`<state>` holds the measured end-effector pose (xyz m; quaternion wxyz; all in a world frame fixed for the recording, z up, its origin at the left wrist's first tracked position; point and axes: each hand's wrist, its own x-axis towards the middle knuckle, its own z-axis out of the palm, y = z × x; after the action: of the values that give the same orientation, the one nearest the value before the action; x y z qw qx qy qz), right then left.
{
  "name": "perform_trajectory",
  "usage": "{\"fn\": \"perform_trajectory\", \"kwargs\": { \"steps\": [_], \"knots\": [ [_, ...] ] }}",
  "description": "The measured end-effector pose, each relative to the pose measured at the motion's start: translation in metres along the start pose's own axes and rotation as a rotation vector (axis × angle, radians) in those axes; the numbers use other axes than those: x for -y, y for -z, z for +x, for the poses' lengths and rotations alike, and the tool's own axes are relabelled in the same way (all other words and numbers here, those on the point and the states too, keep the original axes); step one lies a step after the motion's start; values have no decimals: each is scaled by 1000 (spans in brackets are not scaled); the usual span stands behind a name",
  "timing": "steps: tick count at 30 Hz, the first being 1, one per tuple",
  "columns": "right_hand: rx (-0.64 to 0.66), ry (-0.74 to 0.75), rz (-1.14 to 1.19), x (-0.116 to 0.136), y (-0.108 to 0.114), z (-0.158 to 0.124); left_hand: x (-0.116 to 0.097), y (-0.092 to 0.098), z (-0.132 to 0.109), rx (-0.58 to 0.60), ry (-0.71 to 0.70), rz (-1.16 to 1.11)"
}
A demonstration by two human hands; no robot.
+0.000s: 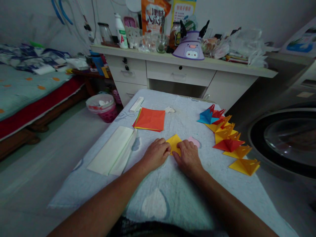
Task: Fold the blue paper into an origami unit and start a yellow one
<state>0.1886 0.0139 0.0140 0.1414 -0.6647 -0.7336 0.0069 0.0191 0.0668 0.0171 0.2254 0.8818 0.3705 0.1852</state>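
Note:
A small yellow piece of folded paper (174,142) lies on the cloth-covered table in front of me, one corner pointing away. My left hand (158,152) has its fingers curled in on the paper's left edge. On the opposite edge, my right hand (188,154) grips the paper between thumb and fingers. The fingertips hide part of the sheet. Beyond my left hand sits a stack of square paper (151,119), orange on top with other colours showing below. Folded paper figures (228,144) in red, blue and yellow stand in a row along the right side.
White folded paper (112,149) lies at left on the patterned tablecloth (153,204). A white box (136,104) and a crumpled scrap (170,110) are near the far edge. A pink bin (106,108) stands on the floor; a front-loading washing machine (291,131) is at right.

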Motion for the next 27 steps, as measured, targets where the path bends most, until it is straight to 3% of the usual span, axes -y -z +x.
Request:
{"fn": "perform_trajectory", "kwargs": {
  "steps": [6, 11, 20, 27],
  "knots": [
    [-27, -26, -59, 3, -1, -1, 12, 11, -6, 4, 72, 35],
    [-20, -27, -40, -14, 1, -1, 26, 19, -13, 33, 181, 96],
    [277, -113, 45, -75, 12, -3, 28, 35, -16, 193, 171, 68],
    [382, -61, 97, -91, 23, -1, 32, 37, -15, 212, 158, 36]
  ]
}}
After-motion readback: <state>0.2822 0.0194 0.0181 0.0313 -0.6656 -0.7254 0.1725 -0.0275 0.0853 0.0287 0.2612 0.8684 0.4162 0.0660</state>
